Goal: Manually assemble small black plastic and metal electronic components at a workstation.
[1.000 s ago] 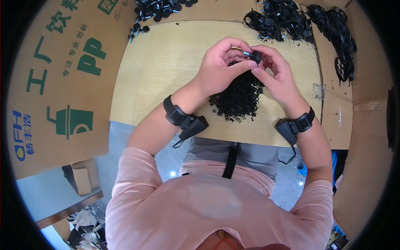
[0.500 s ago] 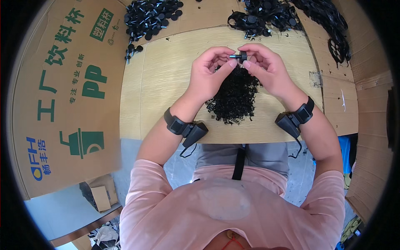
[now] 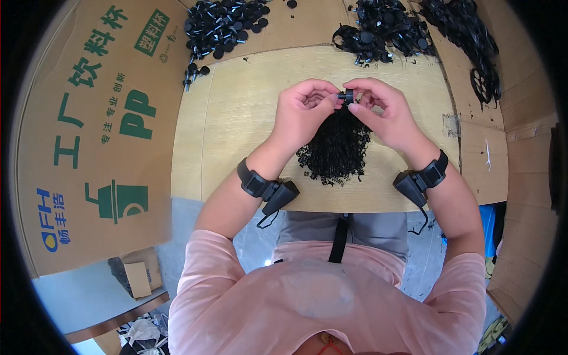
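Note:
Above the middle of the table, both my hands meet at a knob-headed bolt (image 3: pixel 349 96) with a round black head. My right hand (image 3: pixel 384 115) pinches the head between thumb and fingers. At the shaft end my left hand (image 3: pixel 303 112) is closed, its thumb and fingertips covering most of the shaft. Whether a small part sits between the left fingertips cannot be made out. Just below the hands lies a heap of small black curled clips (image 3: pixel 334 148). Each wrist wears a black strap with a box-shaped device.
Several similar bolts (image 3: pixel 222 26) are piled at the far left. A tangle of black parts and strips (image 3: pixel 387 29) lies at the far right, with more black strips (image 3: pixel 464 41) beyond it. Tall cardboard walls (image 3: pixel 112 142) flank the yellowish table (image 3: pixel 236 118).
My left fingers have slid along the shaft toward the black head, covering the shiny metal that showed before. The whole view has shifted slightly; my right hand keeps its pinch.

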Demonstrator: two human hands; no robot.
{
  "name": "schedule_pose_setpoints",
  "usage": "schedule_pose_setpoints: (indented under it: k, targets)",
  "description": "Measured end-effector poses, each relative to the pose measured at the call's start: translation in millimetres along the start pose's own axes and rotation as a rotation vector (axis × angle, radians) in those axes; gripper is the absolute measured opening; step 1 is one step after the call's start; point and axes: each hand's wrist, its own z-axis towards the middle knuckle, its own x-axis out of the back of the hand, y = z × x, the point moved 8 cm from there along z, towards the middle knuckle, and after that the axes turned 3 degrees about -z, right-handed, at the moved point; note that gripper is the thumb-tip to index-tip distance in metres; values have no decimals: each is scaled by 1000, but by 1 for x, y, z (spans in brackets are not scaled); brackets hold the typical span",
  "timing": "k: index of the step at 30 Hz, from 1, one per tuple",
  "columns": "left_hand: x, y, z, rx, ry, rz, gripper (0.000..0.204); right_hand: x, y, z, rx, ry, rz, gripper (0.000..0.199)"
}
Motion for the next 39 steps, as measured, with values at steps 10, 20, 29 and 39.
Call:
schedule_pose_setpoints:
  k: [10, 20, 29, 39]
  targets:
    - [-3, 2, 0, -79, -56, 115, 18, 0, -5, 1, 20, -6, -45, 34]
    - [-9, 26, -4, -323, -102, 434, 22, 2, 6, 0, -124, -40, 270, 26]
    - [-14, 43, -9, -509, -89, 615, 20, 3, 12, -1, -130, -80, 276, 23]
    - [-11, 40, -9, -449, -55, 621, 18, 2, 9, -2, -188, -85, 270, 21]
